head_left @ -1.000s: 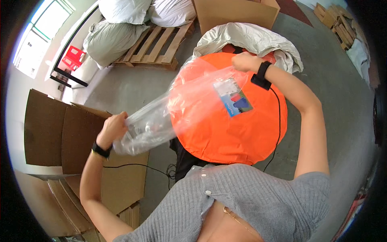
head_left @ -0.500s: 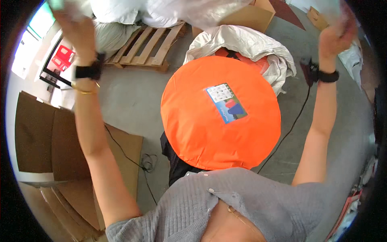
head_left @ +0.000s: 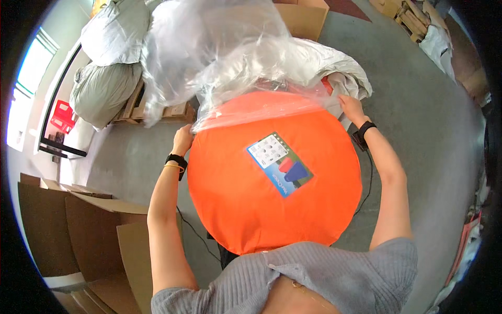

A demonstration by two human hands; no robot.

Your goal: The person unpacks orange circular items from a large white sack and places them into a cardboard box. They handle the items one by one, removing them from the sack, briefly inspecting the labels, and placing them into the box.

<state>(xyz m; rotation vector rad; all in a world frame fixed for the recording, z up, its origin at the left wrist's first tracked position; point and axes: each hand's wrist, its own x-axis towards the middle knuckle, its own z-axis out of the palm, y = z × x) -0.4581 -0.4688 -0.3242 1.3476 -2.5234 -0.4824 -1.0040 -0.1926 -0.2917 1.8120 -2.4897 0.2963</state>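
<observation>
A large round orange fabric bundle [head_left: 235, 193], flat and disc-shaped, rests against my front with a printed label card [head_left: 281, 164] on its face. Over its far edge lies the mouth of a big clear plastic bag [head_left: 219, 57], which billows away from me. At the bundle's left rim my left hand [head_left: 183, 139] is closed on one side of the bag's edge. My right hand [head_left: 351, 108] grips the other side near the far right rim. The film is stretched between the two hands, across the top of the orange disc.
An open cardboard box [head_left: 78, 230] stands at the left. Stuffed sacks [head_left: 107, 91] sit on a wooden pallet [head_left: 175, 111] at the far left. A silvery cloth sack [head_left: 345, 68] lies behind the bundle, with another carton [head_left: 303, 18] beyond. A cable [head_left: 369, 183] runs along the floor.
Both hands have come down and inward from high, wide positions. The clear bag's mouth has been lowered over the far edge of the orange bundle.
</observation>
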